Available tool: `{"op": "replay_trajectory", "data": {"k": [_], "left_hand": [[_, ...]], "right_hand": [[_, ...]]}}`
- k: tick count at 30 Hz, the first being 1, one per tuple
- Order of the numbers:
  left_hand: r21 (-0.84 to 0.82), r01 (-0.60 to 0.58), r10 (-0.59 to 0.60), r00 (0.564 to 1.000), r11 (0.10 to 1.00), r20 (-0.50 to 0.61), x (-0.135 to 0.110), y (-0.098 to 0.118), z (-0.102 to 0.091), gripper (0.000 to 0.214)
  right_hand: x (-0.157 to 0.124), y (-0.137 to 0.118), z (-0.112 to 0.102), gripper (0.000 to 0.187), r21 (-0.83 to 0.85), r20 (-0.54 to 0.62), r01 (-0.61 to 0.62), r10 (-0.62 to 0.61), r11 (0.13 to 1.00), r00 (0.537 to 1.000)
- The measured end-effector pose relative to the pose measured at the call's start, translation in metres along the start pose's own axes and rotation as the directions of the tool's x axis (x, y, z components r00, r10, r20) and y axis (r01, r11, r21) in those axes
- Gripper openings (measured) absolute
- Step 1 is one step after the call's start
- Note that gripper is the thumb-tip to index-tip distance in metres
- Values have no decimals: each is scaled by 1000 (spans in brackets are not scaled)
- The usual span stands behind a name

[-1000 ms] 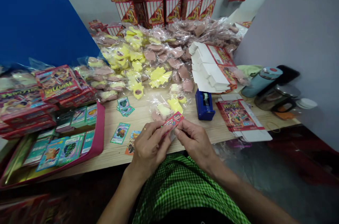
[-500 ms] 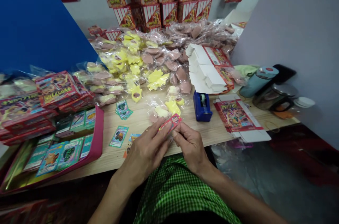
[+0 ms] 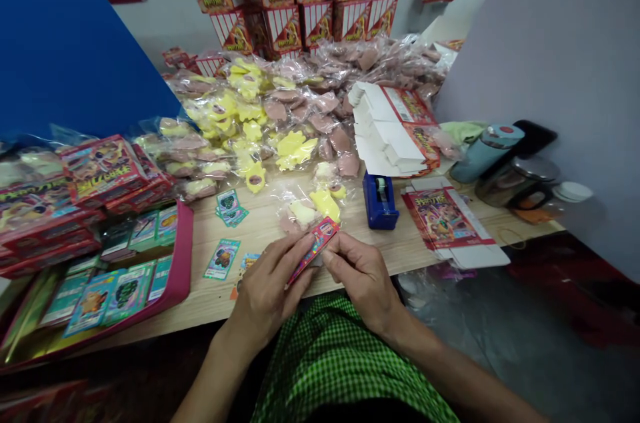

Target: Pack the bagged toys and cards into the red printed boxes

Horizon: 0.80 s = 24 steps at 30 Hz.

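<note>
Both my hands meet at the near edge of the wooden table (image 3: 410, 246), above my green checked lap. My left hand (image 3: 267, 286) and my right hand (image 3: 357, 276) are closed on a small red card packet (image 3: 314, 246), which is tilted between their fingertips. Just beyond it lie clear bags with yellow and pink soft toys (image 3: 313, 206). Loose green cards (image 3: 223, 258) lie on the table left of my hands.
A pink tray (image 3: 183, 263) of cards sits at the left beside red packs (image 3: 105, 170). A blue tape dispenser (image 3: 380, 200), flat cartons (image 3: 445, 220), a stack of folded boxes (image 3: 395, 130) and a teal flask (image 3: 483, 150) are at the right. Bagged toys are heaped behind.
The red packet has tilted and come lower between my fingers. My hands have shifted slightly left and toward me.
</note>
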State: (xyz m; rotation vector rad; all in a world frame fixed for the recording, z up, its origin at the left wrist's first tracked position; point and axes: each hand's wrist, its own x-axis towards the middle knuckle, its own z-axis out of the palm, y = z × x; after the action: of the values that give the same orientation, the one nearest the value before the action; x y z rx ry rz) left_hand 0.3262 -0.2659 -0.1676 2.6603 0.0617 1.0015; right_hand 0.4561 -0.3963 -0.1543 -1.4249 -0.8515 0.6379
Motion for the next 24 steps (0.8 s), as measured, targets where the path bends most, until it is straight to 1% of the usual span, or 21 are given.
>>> {"op": "replay_trajectory", "data": {"k": [2,6,10,12,14,16,18,20,24], "left_hand": [[39,-33,35,998,999,-56,-7,-2,5,44],[102,-19,33,990,995,-138,-13,-6,15,38],[151,-50,73,986,987,-148,-9,-7,18,32],[153,-49,72,986,987,-150,-8,-7,19,31],[152,-32,59,983,988,-173,-8,-6,22,30],[139,-26,53,980,990,-193,-7,-5,24,28],[106,-27,48,979,994,-197,-6,-4,25,26],[77,-21,35,984,997,-177,-5,-3,24,26],[72,-20,28,993,997,-117,-4,-2,20,33]], "right_hand": [[1,1,1,28,-7,10,2,-2,1000,1000],[2,9,5,26,-35,23,24,-23,999,999],[2,15,9,26,-84,-22,61,-63,995,998],[3,14,9,26,-66,-33,60,-62,996,997],[2,10,9,27,10,-15,14,-14,1000,1000],[1,5,7,27,124,20,-83,81,989,996],[1,0,6,27,198,41,-178,173,964,984],[1,-3,5,27,211,50,-231,226,950,973],[3,-7,3,30,173,61,-262,255,950,965]]}}
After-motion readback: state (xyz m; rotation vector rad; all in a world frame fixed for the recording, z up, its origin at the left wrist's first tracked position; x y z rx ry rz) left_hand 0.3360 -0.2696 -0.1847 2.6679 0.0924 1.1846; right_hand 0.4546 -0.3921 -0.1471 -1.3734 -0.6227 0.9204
